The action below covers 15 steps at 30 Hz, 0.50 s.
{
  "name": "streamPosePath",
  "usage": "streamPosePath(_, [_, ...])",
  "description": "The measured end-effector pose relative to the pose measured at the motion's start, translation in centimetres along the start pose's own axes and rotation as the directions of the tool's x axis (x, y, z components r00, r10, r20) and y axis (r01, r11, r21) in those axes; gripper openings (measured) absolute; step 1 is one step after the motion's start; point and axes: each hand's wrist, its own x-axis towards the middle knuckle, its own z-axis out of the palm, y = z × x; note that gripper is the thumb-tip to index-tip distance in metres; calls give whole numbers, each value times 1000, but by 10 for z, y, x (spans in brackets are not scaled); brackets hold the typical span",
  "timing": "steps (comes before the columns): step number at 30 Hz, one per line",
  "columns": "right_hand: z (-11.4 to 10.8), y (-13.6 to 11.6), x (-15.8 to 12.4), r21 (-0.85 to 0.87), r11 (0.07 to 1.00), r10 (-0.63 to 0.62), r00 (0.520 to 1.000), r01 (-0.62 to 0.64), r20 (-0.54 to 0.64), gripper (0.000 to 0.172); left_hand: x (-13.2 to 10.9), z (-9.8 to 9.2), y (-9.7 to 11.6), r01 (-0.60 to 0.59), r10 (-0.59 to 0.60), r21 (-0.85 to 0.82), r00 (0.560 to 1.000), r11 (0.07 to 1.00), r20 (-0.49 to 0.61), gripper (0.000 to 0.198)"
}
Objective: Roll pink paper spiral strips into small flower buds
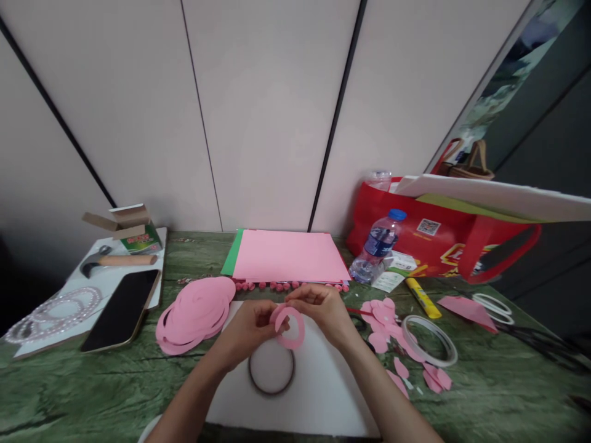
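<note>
Two bare hands meet over the white board (332, 387), working a pink paper strip (298, 338) that is part rolled into a small coil, its loose end curving round in one wide open loop. The strip is flat-coloured and matt, and hangs above the upper part of a dark-rimmed ring (276, 392) lying on the board. On the red bag (415, 215) a black-and-white QR code (428, 227) shows, with a logo half hidden by the handle; lettering on the bottle (381, 243) and the yellow tube (423, 298) is too small to read. Both forearms slant inward from the bottom edge. The left hand (258, 320) has its fingers closed round the coil; the right hand (318, 307) pinches its upper edge between thumb and forefinger, other fingers loosely bent.
</note>
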Motion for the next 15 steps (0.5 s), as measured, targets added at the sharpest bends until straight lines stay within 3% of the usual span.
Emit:
streamPosePath(11, [2, -4, -1, 16, 1000, 4, 999, -5, 37, 18, -1, 0, 3, 9, -9, 39, 1000, 999, -7, 16])
streamPosePath(15, [3, -4, -1, 15, 1000, -2, 1000, 2, 26, 19, -1, -1, 3, -32, 31, 90, 999, 995, 12, 29])
